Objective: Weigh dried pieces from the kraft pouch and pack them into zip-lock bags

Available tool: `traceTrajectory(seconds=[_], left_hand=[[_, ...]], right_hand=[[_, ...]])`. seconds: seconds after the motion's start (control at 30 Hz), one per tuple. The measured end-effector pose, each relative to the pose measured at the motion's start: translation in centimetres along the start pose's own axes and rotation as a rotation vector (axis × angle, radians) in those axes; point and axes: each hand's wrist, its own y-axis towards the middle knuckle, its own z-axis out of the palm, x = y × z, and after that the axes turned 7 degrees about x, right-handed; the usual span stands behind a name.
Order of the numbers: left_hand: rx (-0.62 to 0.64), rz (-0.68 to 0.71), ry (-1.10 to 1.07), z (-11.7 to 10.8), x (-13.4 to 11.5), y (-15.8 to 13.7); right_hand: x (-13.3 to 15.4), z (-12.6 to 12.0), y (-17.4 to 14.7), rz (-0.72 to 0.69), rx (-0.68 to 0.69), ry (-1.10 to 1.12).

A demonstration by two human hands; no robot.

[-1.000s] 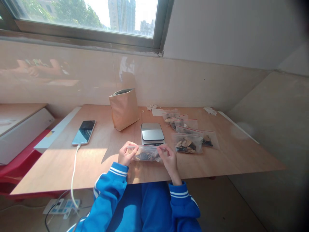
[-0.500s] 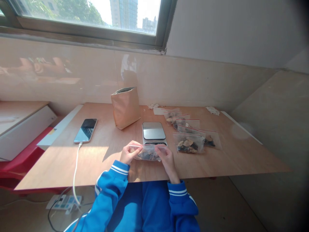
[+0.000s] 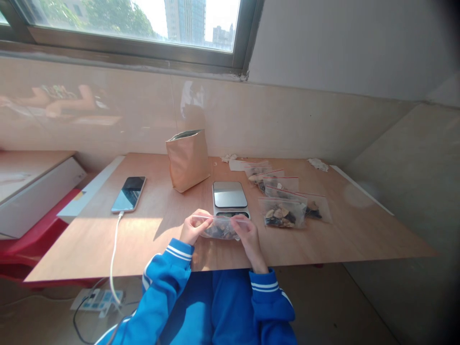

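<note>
A clear zip bag with dark and pale dried pieces in it is stretched between my hands near the table's front edge. My left hand pinches its top edge at the left. At the right end of the same edge, my right hand is closed in a pinch. Just behind the bag stands a kitchen scale with a bare silver plate; the bag partly covers its front. To the right lies a filled zip bag of dried slices, with several more such bags overlapping behind it.
An open brown paper pouch stands behind the scale to the left. A phone lies further left, its white cable running over the table edge to a power strip. Crumpled tissue lies at the back right.
My hands keep their pinch on the bag's top edge, almost unmoved. The whole view has shifted very slightly.
</note>
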Motion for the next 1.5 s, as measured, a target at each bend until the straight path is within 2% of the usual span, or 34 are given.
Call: traceTrajectory(seconds=[0.1, 0.23, 0.43, 0.53, 0.7, 0.8, 1.13, 1.3, 1.4, 1.5], left_hand=[[0.05, -0.022, 0.003, -0.1, -0.1, -0.1], [0.104, 0.04, 0.079, -0.1, 0.1, 0.0], [-0.042, -0.001, 0.04, 0.5, 0.2, -0.3], [-0.048, -0.012, 0.007, 0.6, -0.2, -0.5], [0.052, 0.073, 0.057, 0.2, -0.2, -0.5], [0.063, 0.113, 0.11, 0.0, 0.0, -0.6], [-0.058, 0.164, 0.186, 1.0, -1.5, -1.3], [-0.22, 0.182, 0.228, 2.4, -2.1, -1.5], [-0.249, 0.136, 0.219, 2.7, -2.6, -1.4], [-0.242, 0.051, 0.199, 2.4, -3.2, -1.3]], right_hand=[[0.1, 0.0, 0.0, 0.028, 0.085, -0.005], [0.0, 0.1, 0.1, -0.042, 0.067, -0.076], [0.2, 0.8, 0.2, -0.103, -0.027, -0.127], [0.4, 1.0, 0.2, -0.102, -0.043, -0.113], [1.2, 0.8, 0.2, -0.032, 0.091, -0.074], [1.9, 1.0, 0.1, 0.005, 0.16, -0.018], [3.1, 2.1, 0.1, -0.089, 0.103, -0.073], [3.1, 2.4, 0.4, -0.155, -0.037, -0.205], [3.4, 2.1, 0.6, -0.206, -0.1, -0.246], [4.1, 1.2, 0.6, -0.248, -0.065, -0.252]])
